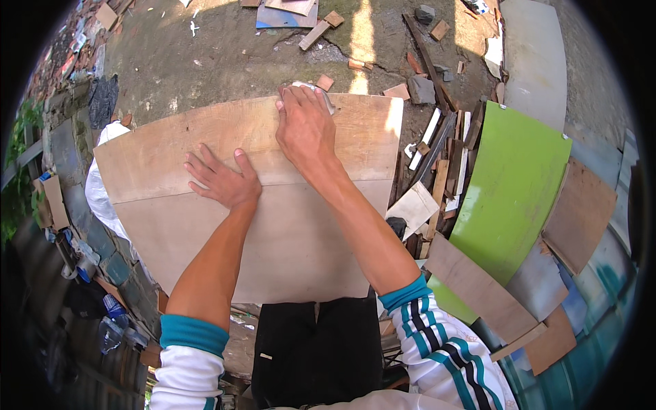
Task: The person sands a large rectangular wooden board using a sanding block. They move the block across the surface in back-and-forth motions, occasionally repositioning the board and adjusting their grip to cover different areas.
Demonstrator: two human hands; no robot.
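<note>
A large wooden board lies in front of me, its far strip a warmer brown and its near part greyer, with a straight line between them. My left hand rests flat on it, fingers spread, just at that line. Close to the far edge, my right hand is closed over a thin grey-and-white sheet and presses on the board. Only the sheet's edges show past my fingers, so its kind is unclear.
A green panel leans at the right among brown boards. Wood scraps are piled beside the board's right edge. A white sack shows under its left side. Brick pieces lie beyond the far edge.
</note>
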